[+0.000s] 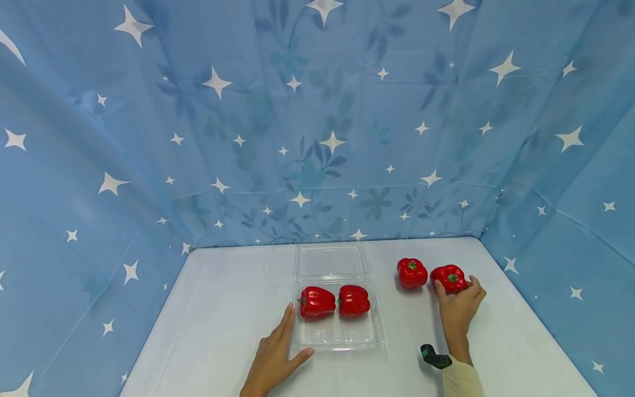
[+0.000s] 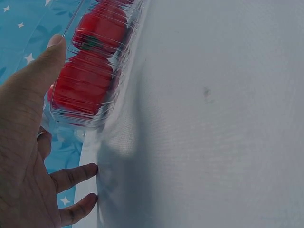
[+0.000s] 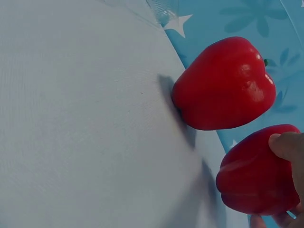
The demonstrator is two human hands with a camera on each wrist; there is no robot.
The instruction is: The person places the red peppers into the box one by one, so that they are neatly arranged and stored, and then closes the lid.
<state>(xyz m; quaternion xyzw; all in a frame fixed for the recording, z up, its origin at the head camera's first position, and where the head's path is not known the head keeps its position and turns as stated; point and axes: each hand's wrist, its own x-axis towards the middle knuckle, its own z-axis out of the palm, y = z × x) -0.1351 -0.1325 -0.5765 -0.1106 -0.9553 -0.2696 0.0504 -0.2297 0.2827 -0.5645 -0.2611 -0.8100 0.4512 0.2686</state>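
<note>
At the right of the table, my right hand (image 1: pixel 458 310) grips a red bell pepper (image 1: pixel 448 277) with the thumb on one side and fingers on the other. The right wrist view shows this bell pepper (image 3: pixel 256 173) with the thumb across its upper side. Just left of it stands a second red bell pepper (image 1: pixel 412 273). My left hand (image 1: pixel 275 353) is spread at the left side of a clear plastic clamshell box (image 1: pixel 337 335), its fingertips at the rim. Two more red bell peppers (image 1: pixel 317 302) lie side by side in the box, seen through its wall in the left wrist view.
The box's clear lid (image 1: pixel 331 260) lies folded back behind it. A white cloth covers the table (image 1: pixel 223 309). Blue curtains (image 1: pixel 278 138) with white stars hang behind and at both sides. A dark wrist device (image 1: pixel 435 357) sits at the right wrist.
</note>
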